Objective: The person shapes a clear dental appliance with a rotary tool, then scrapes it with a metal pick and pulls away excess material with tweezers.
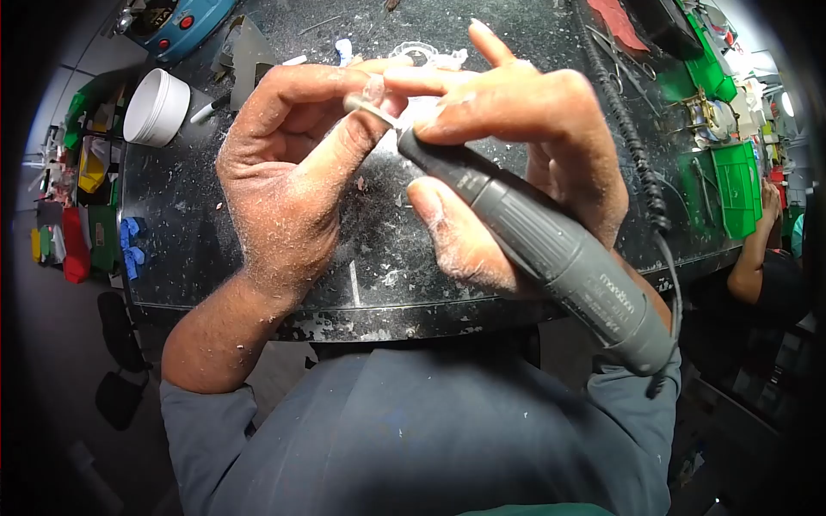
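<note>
My right hand (525, 129) grips a black and grey rotary handpiece (551, 241), its body slanting down toward my right forearm. A pale, rounded bur (361, 107) at its tip meets a small translucent piece (373, 89). That piece is pinched between the thumb and fingers of my left hand (284, 181), which hides most of it. White dust coats both hands. Beyond them, a clear curved plastic piece (415, 50) lies on the dusty black worktable (379, 292).
A round white tub (157, 107) and a blue machine (176, 26) stand at the left. A coiled black cord (632, 138) runs down the right side, near scissors (619, 56) and green bins (736, 189). Another person's arm (757, 245) rests at the far right.
</note>
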Demonstrator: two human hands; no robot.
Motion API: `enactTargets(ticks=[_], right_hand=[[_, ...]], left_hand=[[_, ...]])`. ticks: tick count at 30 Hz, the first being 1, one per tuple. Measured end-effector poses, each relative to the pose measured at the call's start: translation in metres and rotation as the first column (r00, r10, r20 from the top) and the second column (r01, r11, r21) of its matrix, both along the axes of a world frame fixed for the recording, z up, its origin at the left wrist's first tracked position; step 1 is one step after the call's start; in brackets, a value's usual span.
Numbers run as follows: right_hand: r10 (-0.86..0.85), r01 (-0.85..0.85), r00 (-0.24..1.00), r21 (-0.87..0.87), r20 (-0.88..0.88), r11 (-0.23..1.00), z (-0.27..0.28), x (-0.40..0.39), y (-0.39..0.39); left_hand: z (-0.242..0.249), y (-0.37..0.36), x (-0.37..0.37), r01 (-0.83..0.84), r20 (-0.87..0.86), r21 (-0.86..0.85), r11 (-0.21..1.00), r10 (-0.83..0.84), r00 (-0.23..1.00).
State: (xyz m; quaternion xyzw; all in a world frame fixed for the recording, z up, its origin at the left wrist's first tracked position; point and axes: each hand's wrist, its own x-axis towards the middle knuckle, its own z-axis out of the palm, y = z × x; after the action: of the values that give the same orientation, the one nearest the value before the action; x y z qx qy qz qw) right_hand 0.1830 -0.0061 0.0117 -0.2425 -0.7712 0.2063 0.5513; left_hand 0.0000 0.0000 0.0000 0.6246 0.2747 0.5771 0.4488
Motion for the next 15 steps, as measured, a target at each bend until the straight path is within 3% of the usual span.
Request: enactTargets(ticks=[2,5,7,8,9,13,15], right_hand=[[-0.01,0.014,0.997,0.057,-0.081,0.998,-0.003,-0.002,0.002],[-0.019,0.02,0.999,0.023,-0.028,1.0,0.005,-0.002,-0.005],[0.187,-0.064,0.894,0.297,-0.408,0.953,-0.011,-0.022,0.019],[-0.002,0.033,0.994,0.29,-0.106,0.957,0.007,0.012,0.007],[0.002,0.03,0.994,0.29,-0.11,0.957,0.011,0.013,0.006],[-0.008,-0.007,0.975,-0.068,-0.223,0.998,0.018,0.014,0.002],[0.056,-0.082,0.974,-0.11,-0.219,0.991,0.029,0.004,-0.009]], left_hand=[[0.0,0.0,-0.001,0.026,0.013,-0.024,0.999,-0.025,1.0],[0.0,-0.001,0.002,0.015,0.017,-0.002,1.0,-0.015,1.0],[0.0,0.0,0.004,0.021,0.038,0.0,1.0,-0.021,0.999],[0.0,0.0,0.005,0.024,0.055,-0.002,1.0,-0.023,0.998],[0.0,0.001,0.004,0.019,0.051,-0.002,1.0,-0.019,0.998],[0.0,0.004,0.005,0.086,0.064,-0.046,0.995,-0.083,0.994],[0.001,0.002,0.005,0.055,0.097,-0.115,0.992,-0.044,0.994]])
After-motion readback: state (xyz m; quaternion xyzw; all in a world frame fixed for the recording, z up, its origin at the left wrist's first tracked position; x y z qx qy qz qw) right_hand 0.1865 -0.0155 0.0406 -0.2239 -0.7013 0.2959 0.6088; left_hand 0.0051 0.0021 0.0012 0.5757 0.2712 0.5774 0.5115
